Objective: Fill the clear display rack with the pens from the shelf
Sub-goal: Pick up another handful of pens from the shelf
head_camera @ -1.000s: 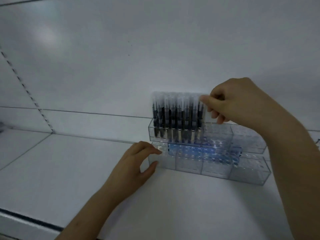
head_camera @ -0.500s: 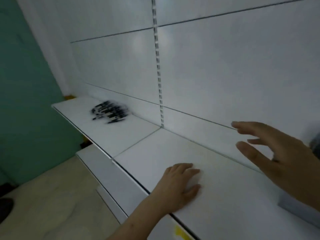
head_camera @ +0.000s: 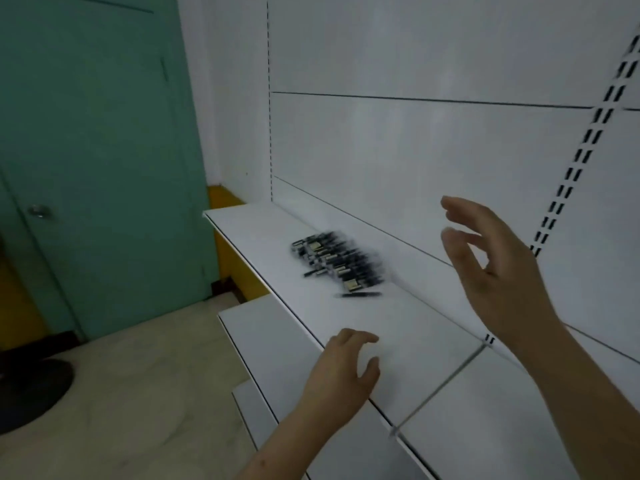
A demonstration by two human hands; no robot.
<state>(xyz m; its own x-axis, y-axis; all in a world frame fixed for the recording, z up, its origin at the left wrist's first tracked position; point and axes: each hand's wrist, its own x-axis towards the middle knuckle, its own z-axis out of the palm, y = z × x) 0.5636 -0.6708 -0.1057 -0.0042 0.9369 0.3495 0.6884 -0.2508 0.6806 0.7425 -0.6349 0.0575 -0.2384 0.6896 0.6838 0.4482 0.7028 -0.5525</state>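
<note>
The pens (head_camera: 337, 263) are heaped on the white shelf (head_camera: 398, 323), near its far end beside the back panel (head_camera: 415, 150). They lie roughly parallel, long axes running across the shelf toward the panel; which end is the tip cannot be told through blur. The right hand (head_camera: 498, 271) is raised near the pile, fingers spread and empty, apparently for a reach. The left hand (head_camera: 341, 372) is rested on the shelf edge, fingers loosely curled, probably for support. The rack is not seen.

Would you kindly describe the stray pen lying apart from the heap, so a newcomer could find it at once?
Start at the green door and move right to the white shelf beside it. A heap of black pens lies there by the back panel. The single pen lies alone on the shelf, just on the heap's near side.
</note>
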